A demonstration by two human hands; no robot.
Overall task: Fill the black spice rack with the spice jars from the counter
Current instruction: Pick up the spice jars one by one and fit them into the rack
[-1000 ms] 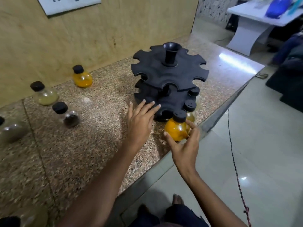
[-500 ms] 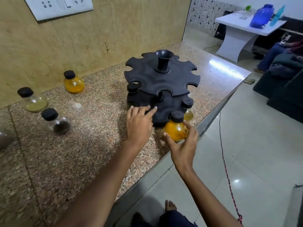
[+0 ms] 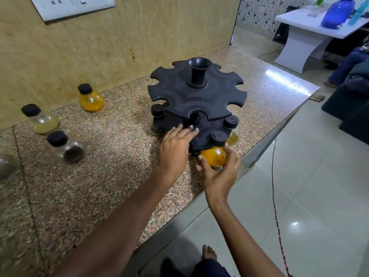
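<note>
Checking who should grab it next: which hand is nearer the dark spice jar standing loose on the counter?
Left. The left hand rests on the rack, right of the dark jar. The right hand is farther right, holding the orange jar.

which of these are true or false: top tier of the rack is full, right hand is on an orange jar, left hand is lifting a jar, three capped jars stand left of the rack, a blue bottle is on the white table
1. The top tier of the rack is full. False: its slots show no jars; the jars sit in the lower tier.
2. The right hand is on an orange jar. True.
3. The left hand is lifting a jar. False: it rests flat on the lower tier.
4. Three capped jars stand left of the rack. True: yellow jar, pale jar, dark jar.
5. A blue bottle is on the white table. True.
</note>
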